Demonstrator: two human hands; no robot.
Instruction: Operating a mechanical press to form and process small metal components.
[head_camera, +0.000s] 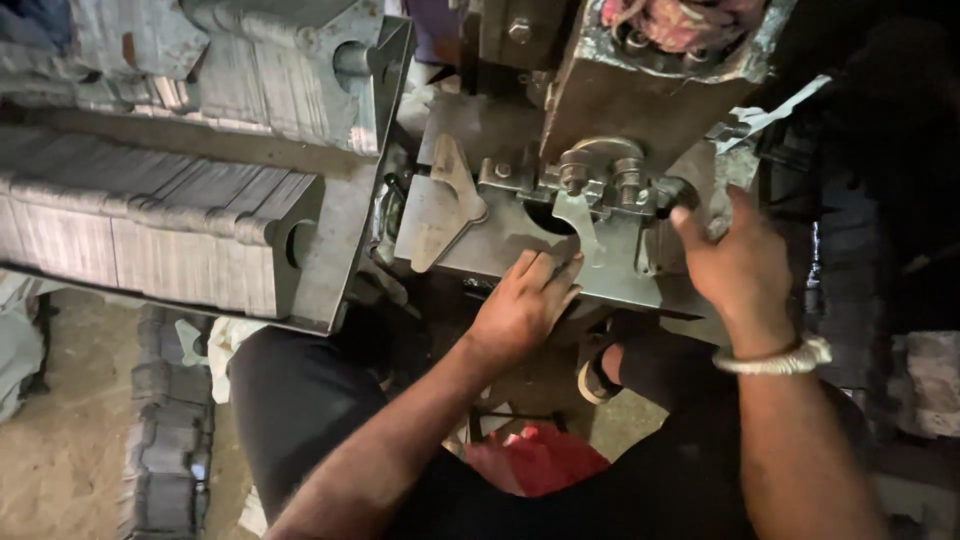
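Note:
A grey metal press (640, 90) stands in front of me with a flat steel bed (500, 240) under its bolted die block (590, 180). My left hand (522, 300) lies flat on the bed's front edge, fingers together, touching the plate just below the round die hole. My right hand (735, 265) reaches up at the right side of the press, its fingers on a dark knob (678, 192) and a thin metal piece there. A flat cut sheet-metal blank (440, 205) rests on the bed's left end.
Long rows of stacked flat metal blanks (150, 240) fill angled trays at the left and upper left (270, 80). More stacked blanks (170, 440) sit on the dirt floor at the lower left. A red cloth (535, 460) lies between my knees. A metal bangle (770, 360) circles my right wrist.

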